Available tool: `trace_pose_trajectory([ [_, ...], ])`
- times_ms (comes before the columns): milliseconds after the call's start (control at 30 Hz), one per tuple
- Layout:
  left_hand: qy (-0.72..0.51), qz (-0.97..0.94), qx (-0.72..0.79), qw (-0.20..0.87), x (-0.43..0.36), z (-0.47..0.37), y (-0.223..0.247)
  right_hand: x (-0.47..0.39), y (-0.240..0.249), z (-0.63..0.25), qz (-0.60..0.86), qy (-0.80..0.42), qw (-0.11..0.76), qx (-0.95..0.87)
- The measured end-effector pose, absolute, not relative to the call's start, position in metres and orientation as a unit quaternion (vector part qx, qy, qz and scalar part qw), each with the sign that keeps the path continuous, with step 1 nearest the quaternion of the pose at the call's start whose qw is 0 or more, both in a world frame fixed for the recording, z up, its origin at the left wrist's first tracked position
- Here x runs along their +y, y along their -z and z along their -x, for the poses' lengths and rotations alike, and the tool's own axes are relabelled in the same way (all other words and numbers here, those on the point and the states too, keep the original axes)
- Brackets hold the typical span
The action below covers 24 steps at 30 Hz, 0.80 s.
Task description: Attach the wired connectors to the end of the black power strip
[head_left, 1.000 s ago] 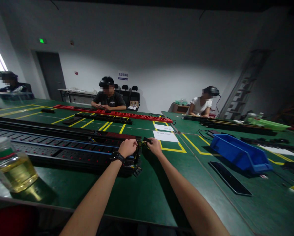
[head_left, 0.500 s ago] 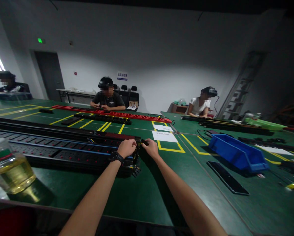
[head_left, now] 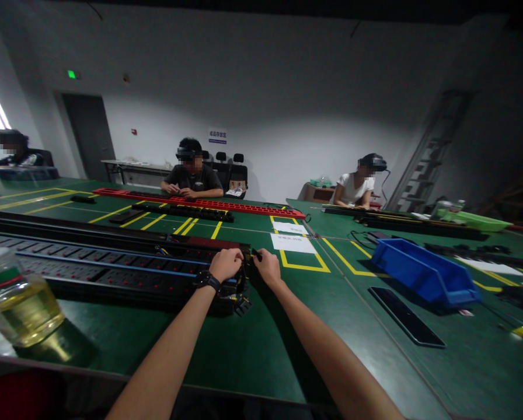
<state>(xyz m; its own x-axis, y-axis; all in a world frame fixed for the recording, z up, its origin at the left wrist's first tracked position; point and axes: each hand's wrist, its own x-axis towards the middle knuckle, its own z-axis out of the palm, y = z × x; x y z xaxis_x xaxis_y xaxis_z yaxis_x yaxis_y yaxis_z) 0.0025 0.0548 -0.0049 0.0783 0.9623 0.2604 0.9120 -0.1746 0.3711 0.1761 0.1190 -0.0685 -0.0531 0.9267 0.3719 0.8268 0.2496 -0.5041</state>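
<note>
A long black power strip [head_left: 156, 282] with rows of sockets, small red dots and a blue stripe lies across the left part of the green table. My left hand [head_left: 226, 265], a dark watch on its wrist, is closed on the strip's right end with the fingers curled over the edge. Just right of that end, my right hand [head_left: 268, 267] pinches a small black part [head_left: 257, 254]; its exact kind is too small to tell. Wires and a black connector [head_left: 243, 305] hang out of the strip's end, below my left hand.
A bottle of yellow liquid [head_left: 23, 303] stands at the near left. On the right are a blue bin [head_left: 423, 271] and a dark phone [head_left: 405, 315]. Paper sheets [head_left: 293, 243] and a red rail [head_left: 226, 204] lie farther back. Several co-workers sit across the table.
My right hand has shifted slightly, and the small black part in its fingers has tilted a little. My left hand stays on the strip's end.
</note>
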Motion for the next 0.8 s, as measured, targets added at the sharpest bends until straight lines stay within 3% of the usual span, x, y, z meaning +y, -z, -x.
trace_pose_trajectory([
  [600, -0.247, -0.736, 0.627, 0.068, 0.060, 0.000, 0.008, 0.083, 0.077, -0.251, 0.534, -0.070, 0.314, -0.782],
  [800, -0.245, -0.745, 0.616, 0.077, 0.054, 0.000, -0.007, 0.071, 0.076, -0.267, 0.573, -0.055, 0.259, -0.776],
])
